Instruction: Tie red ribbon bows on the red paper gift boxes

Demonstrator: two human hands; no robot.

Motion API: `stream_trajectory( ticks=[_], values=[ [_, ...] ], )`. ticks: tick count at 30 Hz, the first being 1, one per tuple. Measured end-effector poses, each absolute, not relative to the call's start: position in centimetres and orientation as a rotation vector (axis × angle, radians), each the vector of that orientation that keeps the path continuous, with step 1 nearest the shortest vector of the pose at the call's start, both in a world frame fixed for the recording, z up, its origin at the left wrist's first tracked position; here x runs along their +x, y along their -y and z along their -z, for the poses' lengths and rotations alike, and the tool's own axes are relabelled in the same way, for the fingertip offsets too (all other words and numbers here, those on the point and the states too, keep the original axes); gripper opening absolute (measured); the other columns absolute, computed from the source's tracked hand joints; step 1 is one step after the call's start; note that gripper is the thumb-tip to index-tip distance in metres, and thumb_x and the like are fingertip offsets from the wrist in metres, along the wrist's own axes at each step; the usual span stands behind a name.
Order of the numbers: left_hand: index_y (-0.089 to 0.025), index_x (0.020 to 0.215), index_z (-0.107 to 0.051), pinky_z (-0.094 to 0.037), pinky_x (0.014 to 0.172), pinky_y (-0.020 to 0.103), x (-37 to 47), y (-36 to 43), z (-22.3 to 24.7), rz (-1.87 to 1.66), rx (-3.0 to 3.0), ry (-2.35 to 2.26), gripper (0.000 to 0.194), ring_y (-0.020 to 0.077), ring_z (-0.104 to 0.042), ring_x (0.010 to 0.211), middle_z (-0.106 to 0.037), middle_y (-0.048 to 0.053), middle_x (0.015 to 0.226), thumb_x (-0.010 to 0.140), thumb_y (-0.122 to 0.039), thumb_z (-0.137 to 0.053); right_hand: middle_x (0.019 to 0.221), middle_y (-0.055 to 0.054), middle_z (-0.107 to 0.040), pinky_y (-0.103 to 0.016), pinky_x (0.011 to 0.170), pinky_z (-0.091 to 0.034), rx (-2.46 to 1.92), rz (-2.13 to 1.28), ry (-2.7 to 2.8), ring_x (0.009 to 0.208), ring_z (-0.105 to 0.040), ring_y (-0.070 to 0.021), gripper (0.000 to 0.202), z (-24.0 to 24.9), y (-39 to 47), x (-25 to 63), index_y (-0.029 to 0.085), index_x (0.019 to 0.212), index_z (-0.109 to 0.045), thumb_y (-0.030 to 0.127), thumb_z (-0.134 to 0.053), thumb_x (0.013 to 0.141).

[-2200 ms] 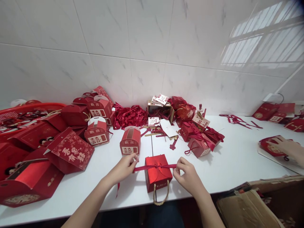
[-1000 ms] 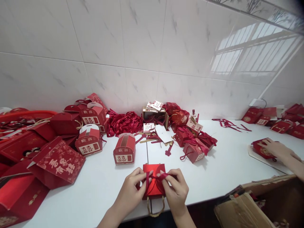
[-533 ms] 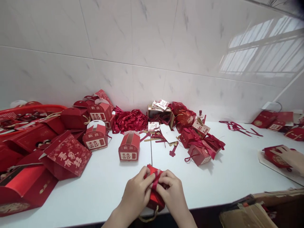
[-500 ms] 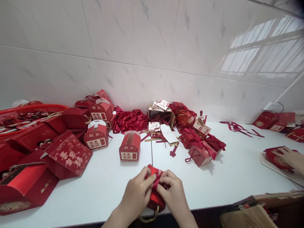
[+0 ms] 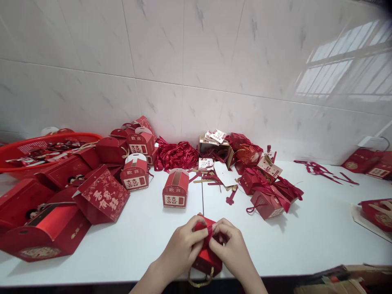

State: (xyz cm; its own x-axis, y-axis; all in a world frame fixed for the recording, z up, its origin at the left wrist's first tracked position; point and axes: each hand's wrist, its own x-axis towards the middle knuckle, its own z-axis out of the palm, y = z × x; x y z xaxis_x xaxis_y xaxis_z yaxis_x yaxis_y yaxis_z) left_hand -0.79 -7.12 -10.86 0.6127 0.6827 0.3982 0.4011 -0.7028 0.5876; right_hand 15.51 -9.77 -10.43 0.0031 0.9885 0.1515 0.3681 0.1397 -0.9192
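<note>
At the front of the table a small red gift box [image 5: 207, 261] with a gold cord handle [image 5: 200, 282] lies between my hands. A dark red ribbon [image 5: 210, 232] runs across its top. My left hand [image 5: 187, 241] pinches the ribbon from the left, its fingers resting against the box. From the right, my right hand [image 5: 232, 241] is closed on the same ribbon, thumb and forefinger close to the left fingertips. The fingers partly hide the ribbon, so its exact fold cannot be made out. Just beyond stands an upright red gift box [image 5: 175, 188] with a pale label.
Several red boxes [image 5: 102, 196] crowd the left beside an orange-red basket [image 5: 18, 153]. A heap of ribbons [image 5: 176, 156] lies by the wall. Ribbon-tied boxes [image 5: 266, 200] and paper tags [image 5: 225, 173] sit right of centre. A cardboard box [image 5: 346, 279] stands at the lower right.
The view has turned left, so everything shifts rightward. Both hands stay on the ribbon, with fingers slightly rearranged. The other person's hand at the far right is now mostly out of view.
</note>
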Motion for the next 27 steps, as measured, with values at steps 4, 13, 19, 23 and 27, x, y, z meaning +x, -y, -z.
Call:
stream_trajectory(
  ticks=[4, 13, 19, 23, 27],
  values=[
    [-0.026, 0.109, -0.062, -0.048, 0.075, 0.025, -1.1, 7.0, 10.7, -0.848, 2.44, -0.778, 0.031, 0.0158, -0.056, 0.088, -0.054, 0.008, 0.106, 0.091, -0.014, -0.04, 0.064, 0.003, -0.043, -0.023, 0.053, -0.033, -1.407, -0.906, 1.615, 0.056, -0.041, -0.0103, 0.011, 9.7, 9.5, 16.0, 0.019, 0.058, -0.045, 0.012, -0.05, 0.065],
    [-0.023, 0.088, -0.073, -0.049, 0.074, 0.024, -1.3, 6.0, 10.5, -0.874, 2.259, -0.745, 0.027, 0.0141, -0.059, 0.083, -0.057, 0.006, 0.097, 0.082, -0.007, -0.052, 0.071, 0.002, -0.047, -0.023, 0.056, -0.036, -1.414, -1.043, 1.739, 0.06, -0.044, -0.0108, 0.012, 8.5, 9.5, 16.4, 0.019, 0.063, -0.048, 0.008, -0.048, 0.059],
    [-0.021, 0.08, -0.075, -0.049, 0.075, 0.026, -0.9, 6.0, 10.6, -0.978, 2.15, -0.753, 0.031, 0.0149, -0.06, 0.084, -0.058, 0.005, 0.091, 0.073, 0.0, -0.053, 0.073, 0.001, -0.049, -0.023, 0.056, -0.038, -1.408, -1.013, 1.749, 0.062, -0.047, -0.0117, 0.01, 8.5, 9.4, 16.1, 0.018, 0.064, -0.051, 0.009, -0.049, 0.062],
    [-0.02, 0.077, -0.073, -0.049, 0.07, 0.024, -1.3, 6.1, 10.6, -0.997, 2.165, -0.774, 0.026, 0.0134, -0.06, 0.078, -0.059, 0.005, 0.092, 0.073, -0.004, -0.053, 0.073, 0.001, -0.05, -0.023, 0.057, -0.038, -1.414, -0.96, 1.775, 0.062, -0.048, -0.0121, 0.01, 8.7, 9.6, 16.4, 0.019, 0.063, -0.049, 0.008, -0.048, 0.062],
    [-0.017, 0.07, -0.064, -0.041, 0.051, 0.02, -2.7, 5.7, 10.3, -0.957, 2.149, -0.971, 0.017, 0.0087, -0.051, 0.059, -0.058, 0.004, 0.091, 0.068, -0.006, -0.052, 0.072, 0.001, -0.05, -0.024, 0.059, -0.037, -1.46, -0.814, 1.784, 0.065, -0.047, -0.0131, 0.013, 8.7, 9.9, 17.7, 0.019, 0.061, -0.046, 0.007, -0.049, 0.062]
  ],
)
